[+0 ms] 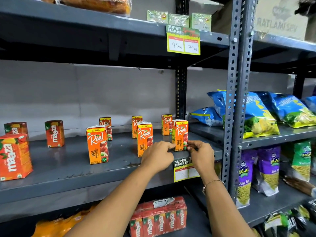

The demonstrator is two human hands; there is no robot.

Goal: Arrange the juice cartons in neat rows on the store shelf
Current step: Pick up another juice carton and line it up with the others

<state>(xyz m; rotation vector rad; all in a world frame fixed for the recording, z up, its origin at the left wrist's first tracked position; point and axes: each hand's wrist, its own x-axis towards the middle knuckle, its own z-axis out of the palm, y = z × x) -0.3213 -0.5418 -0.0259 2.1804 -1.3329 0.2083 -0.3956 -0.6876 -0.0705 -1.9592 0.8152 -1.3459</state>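
Several orange Real apple juice cartons stand upright on the grey middle shelf (71, 166). My left hand (158, 155) and my right hand (201, 153) pinch the base of the rightmost front carton (180, 134) from either side, near the shelf's front edge. A second front carton (144, 137) stands just left of it, partly behind my left hand, and a third (97, 144) further left. Three more Real cartons (166, 124) stand in a back row. Red Maaza cartons (54, 134) stand at the left, the largest-looking one (14, 156) nearest me.
A price tag (182, 169) hangs from the shelf edge under my hands. A shrink-wrapped Maaza pack (159, 218) lies on the shelf below. A slotted metal upright (236, 100) bounds the bay on the right; blue chip bags (261, 115) and snack packets (268, 168) fill the neighbouring rack.
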